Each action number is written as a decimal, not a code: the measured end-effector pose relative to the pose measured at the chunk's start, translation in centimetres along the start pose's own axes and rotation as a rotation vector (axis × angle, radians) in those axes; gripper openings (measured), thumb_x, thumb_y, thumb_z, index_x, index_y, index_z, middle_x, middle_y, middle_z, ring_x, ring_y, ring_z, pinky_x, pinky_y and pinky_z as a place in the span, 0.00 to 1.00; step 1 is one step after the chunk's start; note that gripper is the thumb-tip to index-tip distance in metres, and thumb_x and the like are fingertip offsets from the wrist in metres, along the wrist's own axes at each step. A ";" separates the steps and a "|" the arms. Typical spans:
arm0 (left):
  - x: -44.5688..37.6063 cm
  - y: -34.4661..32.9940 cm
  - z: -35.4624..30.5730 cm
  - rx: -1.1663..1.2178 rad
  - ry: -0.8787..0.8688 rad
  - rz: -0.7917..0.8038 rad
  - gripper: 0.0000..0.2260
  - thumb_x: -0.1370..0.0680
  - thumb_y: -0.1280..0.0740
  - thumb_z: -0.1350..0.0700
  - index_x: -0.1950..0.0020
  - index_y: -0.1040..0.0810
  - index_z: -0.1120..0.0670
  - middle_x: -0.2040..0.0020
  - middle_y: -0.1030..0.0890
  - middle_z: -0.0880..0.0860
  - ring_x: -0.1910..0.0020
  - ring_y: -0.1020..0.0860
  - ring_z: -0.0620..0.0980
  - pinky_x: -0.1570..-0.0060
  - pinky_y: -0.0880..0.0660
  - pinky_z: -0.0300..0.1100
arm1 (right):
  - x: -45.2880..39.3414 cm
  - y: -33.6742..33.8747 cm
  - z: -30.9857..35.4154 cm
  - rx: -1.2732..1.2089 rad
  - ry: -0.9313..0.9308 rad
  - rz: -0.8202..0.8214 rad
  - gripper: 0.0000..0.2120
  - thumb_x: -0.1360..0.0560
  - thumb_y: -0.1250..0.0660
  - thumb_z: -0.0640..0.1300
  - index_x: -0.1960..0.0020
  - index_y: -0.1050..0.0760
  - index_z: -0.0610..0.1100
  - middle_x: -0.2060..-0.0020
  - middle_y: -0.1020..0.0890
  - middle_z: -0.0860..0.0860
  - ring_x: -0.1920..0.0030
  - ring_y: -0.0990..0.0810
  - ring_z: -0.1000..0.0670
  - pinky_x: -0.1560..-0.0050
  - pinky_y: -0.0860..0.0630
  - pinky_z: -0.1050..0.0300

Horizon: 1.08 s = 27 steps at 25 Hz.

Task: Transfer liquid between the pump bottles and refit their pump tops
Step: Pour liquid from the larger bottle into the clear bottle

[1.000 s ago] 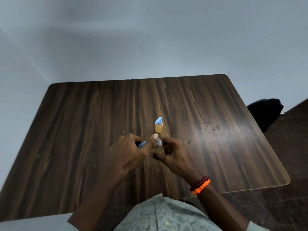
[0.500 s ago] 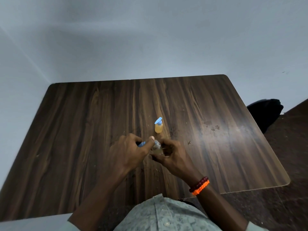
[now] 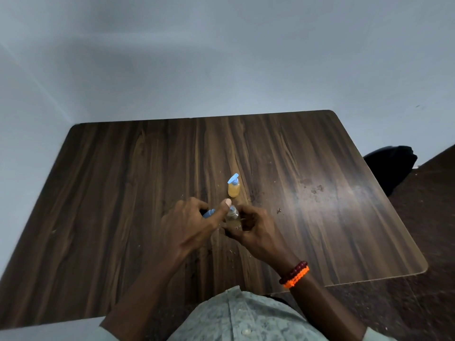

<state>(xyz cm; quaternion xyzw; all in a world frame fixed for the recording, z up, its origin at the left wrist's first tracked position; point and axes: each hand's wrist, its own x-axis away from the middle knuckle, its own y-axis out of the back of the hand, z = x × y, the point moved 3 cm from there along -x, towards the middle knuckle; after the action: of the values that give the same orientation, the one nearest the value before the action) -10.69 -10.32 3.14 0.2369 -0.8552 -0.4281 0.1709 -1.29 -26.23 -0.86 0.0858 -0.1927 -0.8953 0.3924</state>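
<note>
Barely moved: left hand (image 3: 189, 227) still pinches the blue pump top (image 3: 209, 213), right hand (image 3: 248, 230) still wrapped round the clear bottle (image 3: 232, 216) nearer than the orange bottle (image 3: 233, 186). Keep it upright, twist gently.

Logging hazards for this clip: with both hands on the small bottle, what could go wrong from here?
1. The clear bottle is gripped only by the right hand's fingertips; twisting the blue pump top with the left hand could tip it and spill.
2. The yellow bottle stands just beyond the hands; a knuckle could knock it over.
3. The table already shows stains; drips could make grips slippery.
</note>
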 end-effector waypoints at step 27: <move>-0.2 -0.1 0.0 -0.021 -0.030 0.017 0.40 0.30 0.50 0.21 0.70 0.20 0.55 0.77 0.26 0.52 0.77 0.30 0.45 0.70 0.29 0.43 | 0.2 -0.1 -0.2 0.046 0.028 -0.007 0.15 0.25 0.23 0.50 0.41 0.18 0.45 0.50 0.15 0.53 0.52 0.17 0.58 0.55 0.18 0.61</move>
<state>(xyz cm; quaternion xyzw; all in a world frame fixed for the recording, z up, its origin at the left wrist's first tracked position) -10.55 -10.23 3.06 0.2214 -0.8551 -0.4391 0.1644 -1.44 -26.36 -1.09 0.1081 -0.2076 -0.8907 0.3897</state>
